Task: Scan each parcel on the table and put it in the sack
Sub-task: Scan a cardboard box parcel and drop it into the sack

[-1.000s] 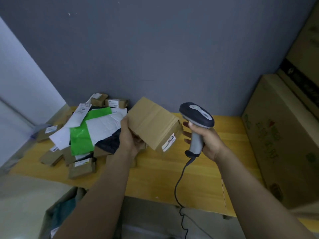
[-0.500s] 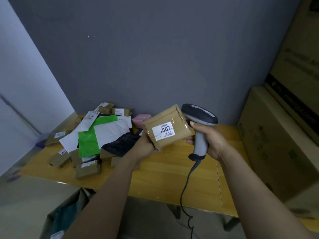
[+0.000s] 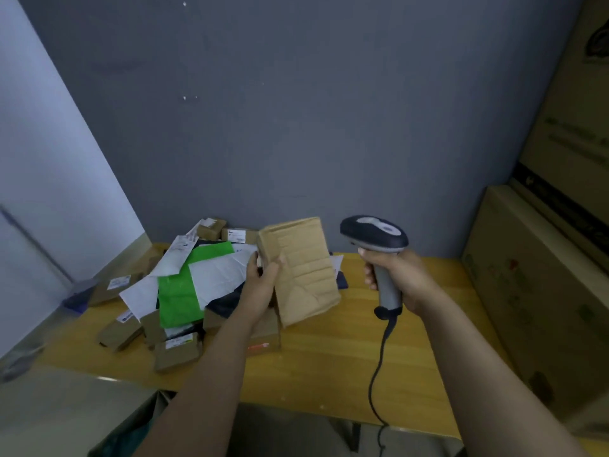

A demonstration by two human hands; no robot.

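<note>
My left hand (image 3: 262, 282) grips a brown taped cardboard parcel (image 3: 304, 268) by its left edge, holding it upright above the wooden table (image 3: 329, 364); a plain taped face looks at me and no label shows. To its right, my right hand (image 3: 400, 278) grips the grey handle of a barcode scanner (image 3: 374, 237), whose dark head points left toward the parcel with a gap between them. Its cable (image 3: 377, 367) hangs over the table's front edge. The sack (image 3: 138, 430) gapes open at the bottom left, below the table.
A pile of parcels lies on the table's left half: a green mailer (image 3: 184, 291), white mailers (image 3: 217, 275), a dark bag and several small brown boxes (image 3: 178, 351). Large cardboard cartons (image 3: 540, 291) stand stacked along the right. A grey wall backs the table.
My left hand has turned the parcel: the 007 label that faced me half a second ago is out of sight. The parcel has moved slightly left, away from the scanner.
</note>
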